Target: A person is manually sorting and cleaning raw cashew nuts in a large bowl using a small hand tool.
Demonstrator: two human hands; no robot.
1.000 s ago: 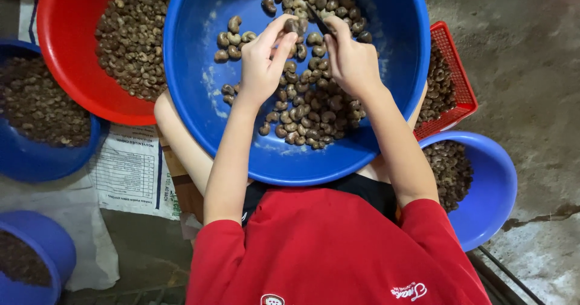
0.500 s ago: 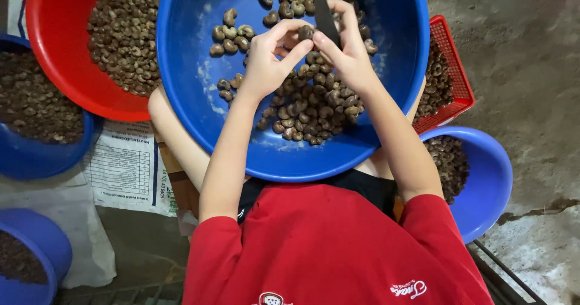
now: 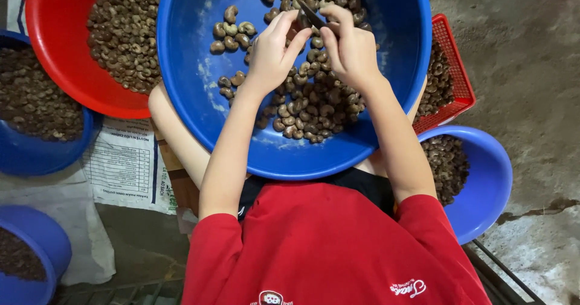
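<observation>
A: Entry, head view. Both hands worked over the large round blue plastic basin (image 3: 199,69), which rested on the person's lap and held a heap of brown, kidney-shaped cashew nuts in shell (image 3: 314,109).

B: Finger state?

A: The left hand (image 3: 270,56) had its fingers curled in, thumb and forefinger nearly closed at the tips, seemingly pinching one nut (the nut itself was hidden, so I could not tell for certain). The right hand (image 3: 349,50) was closed round a small dark-bladed knife (image 3: 310,14), the blade poking out above the knuckles toward the left fingertips.

B: And the nut being worked?

A: Between the two sets of fingertips, above the upper part of the heap, just beside the blade.

B: Judgement on doing it well?

A: The pinch should sit low on the nut, with the fingertips clear of the edge; the blade is best pushed away from the left thumb, with short strokes over the basin so that pieces drop inside.

B: Surroundings?

A: A round red plastic basin of nuts (image 3: 57,57) sat to the left, touching the blue one; a red mesh basket (image 3: 454,81) and a smaller blue bowl (image 3: 492,178) sat to the right, both holding nuts. More blue bowls stood at the left edge.
</observation>
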